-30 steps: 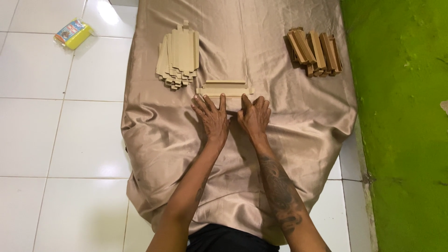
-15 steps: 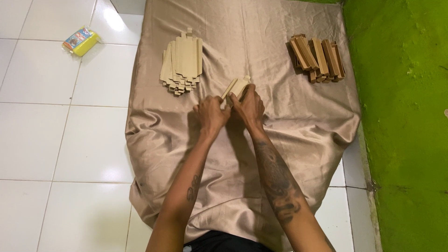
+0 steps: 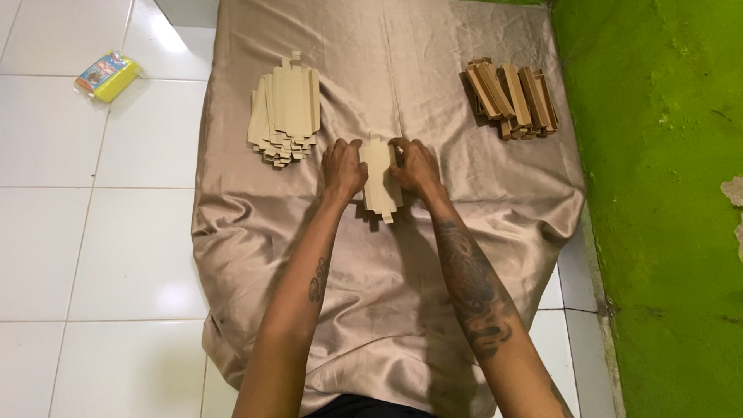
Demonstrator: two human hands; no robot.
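A flat tan cardboard blank (image 3: 381, 179) with notched ends is held upright-lengthwise between both hands over the beige satin cloth (image 3: 387, 310). My left hand (image 3: 343, 168) grips its left edge and my right hand (image 3: 416, 166) grips its right edge. To the upper left of the hands lies a stack of the same flat cardboard blanks (image 3: 284, 114). At the upper right sits a pile of folded narrow brown cardboard boxes (image 3: 511, 99).
The cloth is spread on a white tiled floor (image 3: 93, 232). A small yellow packet (image 3: 108, 76) lies on the tiles at the far left. A green painted wall (image 3: 665, 193) runs along the right side.
The cardboard piece, pressed flat crosswise under both hands a second ago, has been lifted and turned lengthwise; both hands now hold it by its sides, slightly farther from me.
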